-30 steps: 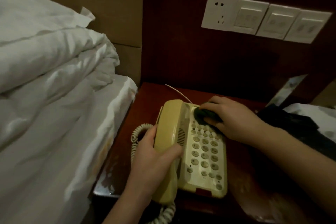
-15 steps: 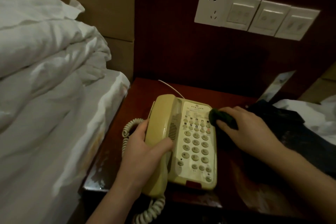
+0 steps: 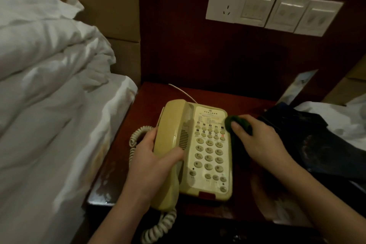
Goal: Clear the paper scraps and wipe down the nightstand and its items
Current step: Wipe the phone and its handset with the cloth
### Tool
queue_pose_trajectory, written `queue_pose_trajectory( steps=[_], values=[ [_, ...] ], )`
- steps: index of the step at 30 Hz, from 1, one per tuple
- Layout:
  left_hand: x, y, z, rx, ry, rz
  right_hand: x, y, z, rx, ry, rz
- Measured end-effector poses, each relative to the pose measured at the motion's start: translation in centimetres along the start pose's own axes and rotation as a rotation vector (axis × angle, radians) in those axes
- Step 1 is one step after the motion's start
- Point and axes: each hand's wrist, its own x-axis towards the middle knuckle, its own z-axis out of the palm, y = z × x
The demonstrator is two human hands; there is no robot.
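A cream corded telephone (image 3: 210, 150) sits on the dark red wooden nightstand (image 3: 221, 93). My left hand (image 3: 150, 164) grips its handset (image 3: 170, 144), which lies in the cradle on the phone's left side. My right hand (image 3: 259, 140) holds a dark green cloth (image 3: 235, 123) bunched under the fingers and presses it against the phone's upper right edge beside the keypad. The coiled cord (image 3: 158, 228) hangs off the front left of the nightstand.
A white duvet and mattress (image 3: 49, 105) fill the left. A wall socket and switch panel (image 3: 271, 8) sits above the nightstand. Dark clothing (image 3: 309, 144) and white bedding (image 3: 336, 117) lie to the right. A thin white wire (image 3: 184, 93) runs behind the phone.
My right hand has carried the green cloth from the phone's top keypad area across to its upper right edge. My left hand has kept its hold on the handset.
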Motion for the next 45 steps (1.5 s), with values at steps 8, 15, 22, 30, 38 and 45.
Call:
queue_pose_trajectory(
  steps=[8,15,22,30,38,45],
  values=[
    [0.2,0.0,0.1,-0.015,0.011,-0.002,-3.0,0.2,0.4,0.165,0.016,0.063],
    [0.0,0.0,0.2,0.025,-0.004,0.014,-4.6,0.1,1.2,0.31,0.007,0.109],
    [0.0,0.1,0.0,0.009,-0.02,-0.008,-3.8,-1.2,0.6,0.125,0.098,0.031],
    [0.0,0.2,-0.3,0.022,-0.036,-0.014,-3.1,-1.1,0.0,-0.008,0.077,-0.019],
    [0.3,0.2,-0.5,0.019,-0.038,-0.011,-3.6,-2.6,-0.7,-0.218,0.057,-0.126],
    [0.3,0.0,-0.6,0.047,-0.046,-0.007,-1.9,-5.2,-2.3,-0.174,0.025,-0.336]
  ],
)
